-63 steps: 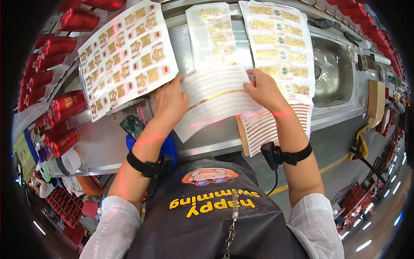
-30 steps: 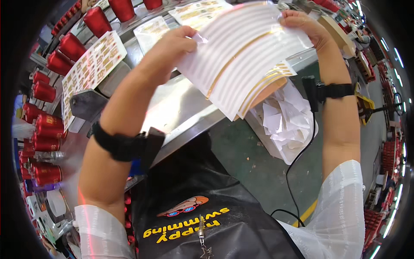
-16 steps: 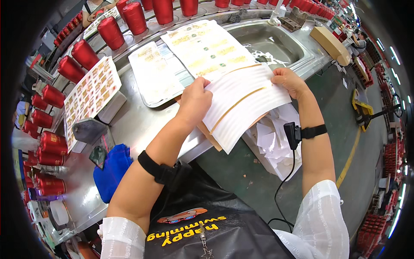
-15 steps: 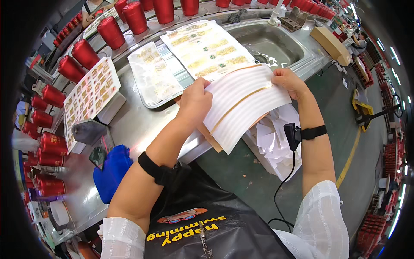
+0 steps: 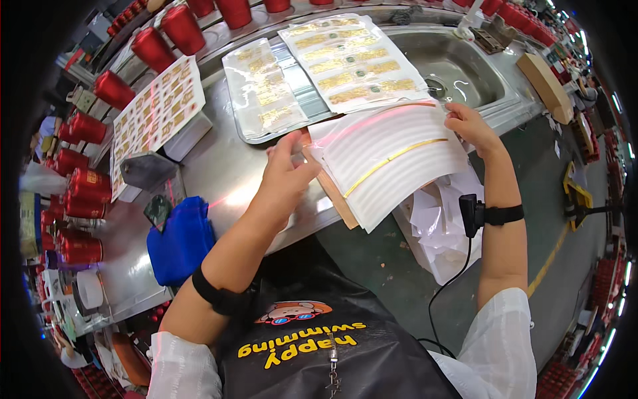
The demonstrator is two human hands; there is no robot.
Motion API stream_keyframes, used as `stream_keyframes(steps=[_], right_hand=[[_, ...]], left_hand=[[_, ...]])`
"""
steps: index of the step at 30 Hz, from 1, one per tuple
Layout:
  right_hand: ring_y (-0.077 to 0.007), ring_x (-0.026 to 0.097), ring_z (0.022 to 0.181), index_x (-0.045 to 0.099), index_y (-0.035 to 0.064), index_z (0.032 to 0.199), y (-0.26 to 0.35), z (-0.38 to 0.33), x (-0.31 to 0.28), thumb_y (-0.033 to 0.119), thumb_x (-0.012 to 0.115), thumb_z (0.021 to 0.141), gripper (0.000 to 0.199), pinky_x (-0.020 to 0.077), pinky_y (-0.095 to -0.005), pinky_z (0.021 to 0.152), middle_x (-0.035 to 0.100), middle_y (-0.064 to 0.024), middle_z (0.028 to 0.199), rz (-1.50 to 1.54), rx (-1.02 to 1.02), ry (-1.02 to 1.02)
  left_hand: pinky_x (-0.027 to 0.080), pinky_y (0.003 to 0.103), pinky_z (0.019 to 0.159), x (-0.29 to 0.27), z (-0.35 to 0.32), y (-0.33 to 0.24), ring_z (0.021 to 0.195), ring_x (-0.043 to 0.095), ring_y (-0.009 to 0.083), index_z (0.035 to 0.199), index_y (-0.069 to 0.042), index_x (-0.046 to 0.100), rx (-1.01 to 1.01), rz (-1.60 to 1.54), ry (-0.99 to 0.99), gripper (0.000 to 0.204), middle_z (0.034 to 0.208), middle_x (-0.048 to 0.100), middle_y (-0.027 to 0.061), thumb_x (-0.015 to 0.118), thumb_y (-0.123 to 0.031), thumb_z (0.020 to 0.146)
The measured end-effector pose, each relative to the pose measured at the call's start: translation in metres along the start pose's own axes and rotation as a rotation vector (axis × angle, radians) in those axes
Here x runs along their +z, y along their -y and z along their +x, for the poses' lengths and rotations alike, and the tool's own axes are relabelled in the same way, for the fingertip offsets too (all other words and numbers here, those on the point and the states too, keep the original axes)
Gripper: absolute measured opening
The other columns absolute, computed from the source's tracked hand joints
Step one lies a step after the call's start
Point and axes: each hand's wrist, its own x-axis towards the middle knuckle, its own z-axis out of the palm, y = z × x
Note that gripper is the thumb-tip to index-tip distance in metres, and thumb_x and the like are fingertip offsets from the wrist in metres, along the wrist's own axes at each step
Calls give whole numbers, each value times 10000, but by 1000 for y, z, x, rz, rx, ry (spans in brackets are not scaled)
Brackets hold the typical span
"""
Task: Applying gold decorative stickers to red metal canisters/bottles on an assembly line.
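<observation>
A white sheet with a gold stripe across it (image 5: 399, 163) lies bowed on a brown board (image 5: 337, 199) at the near edge of the metal counter. My left hand (image 5: 287, 176) is beside the sheet's left edge, its fingers apart and holding nothing. At the upper right corner of the sheet is my right hand (image 5: 473, 128), fingers loosely bent and apart; whether they touch the corner is hard to see. Just beyond, a white sheet of gold decals (image 5: 355, 63) and a narrower decal sheet (image 5: 262, 86) rest on a metal tray (image 5: 302, 90).
A sink (image 5: 458, 66) is at the far right, with a cardboard box (image 5: 545, 86) past it. Below the board stands a bin of white paper scraps (image 5: 442, 219). To the left are a propped decal sheet (image 5: 156, 123), a blue cloth (image 5: 179, 243) and several red vessels (image 5: 86, 193).
Both hands have loosened from the white striped sheet, which now lies lower on the board. The left hand has drawn away to its left. The whole view has shifted slightly.
</observation>
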Motion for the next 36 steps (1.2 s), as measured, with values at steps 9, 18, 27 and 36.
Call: stream_keyframes(steps=[9,18,27,36], right_hand=[[-130,517,822,561,-26,1001,-4,-13,4,96,522,700,327,411,-249,749,574,-60,916,236,-166,80],[-175,529,890,459,-37,1168,-3,-35,8,46,504,674,504,405,-264,836,557,-124,997,244,-132,63],[-146,534,925,447,-3,1135,-6,-51,8,-36,430,685,452,406,-248,834,552,-97,1011,285,-187,83],[-102,557,897,509,-9,1182,-15,-57,18,-38,447,702,485,436,-228,804,592,-54,1038,543,-202,13]], left_hand=[[408,347,805,17,21,-12,866,494,294,1172,6,478,301,740,-85,445,967,478,204,526,-147,757],[407,396,840,27,35,-25,924,496,357,1078,-38,508,352,1066,-5,357,996,483,232,519,-111,729],[387,398,901,27,49,-26,996,452,335,1171,-98,545,417,1165,-22,475,1066,510,156,552,-187,704],[385,403,876,21,52,-41,1002,500,316,1094,-86,593,336,1212,85,406,971,598,146,525,-197,709]])
